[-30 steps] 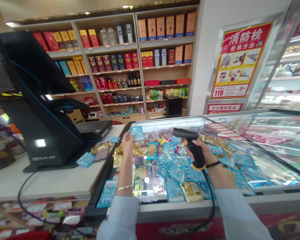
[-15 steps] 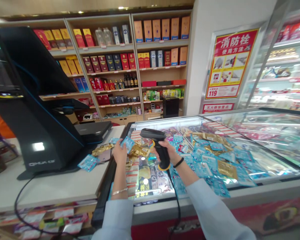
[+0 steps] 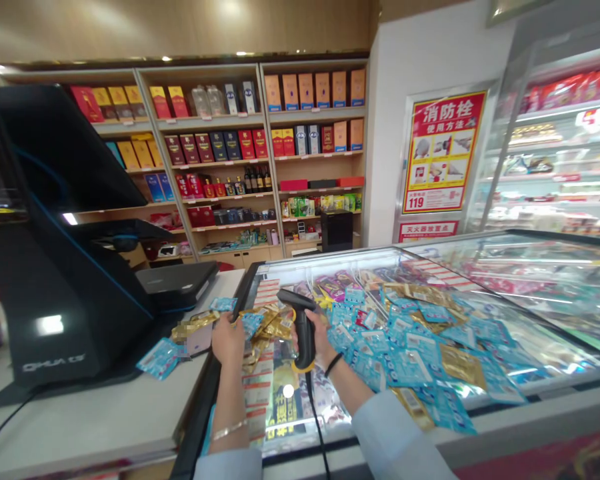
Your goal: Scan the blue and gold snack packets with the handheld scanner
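My right hand [image 3: 316, 340] is wrapped round the grip of a black and yellow barcode scanner [image 3: 305, 333]. Its head points left over the glass-topped case, and its cord hangs toward me. My left hand [image 3: 229, 341] is at the left edge of the case, fingers closed at the corner of a small blue packet [image 3: 251, 325]; the fingertips are partly hidden. Gold packets [image 3: 275, 323] lie just right of it on the glass. Under and beyond my right forearm spreads a pile of blue packets [image 3: 413, 363], mixed with gold ones [image 3: 461, 365].
On the white counter [image 3: 115, 413] at left stand a black checkout terminal [image 3: 45, 280] and a flat black device [image 3: 177, 283]. A blue packet [image 3: 159, 359] and a flat, pale pinkish item [image 3: 199, 339] lie near the counter's edge. Shelves [image 3: 220, 160] of boxes and bottles line the back wall.
The view has tilted up, so the case and my hands appear lower. My right arm has shifted left and uncovers a gold packet near the front edge. The scanner stays in my right hand.
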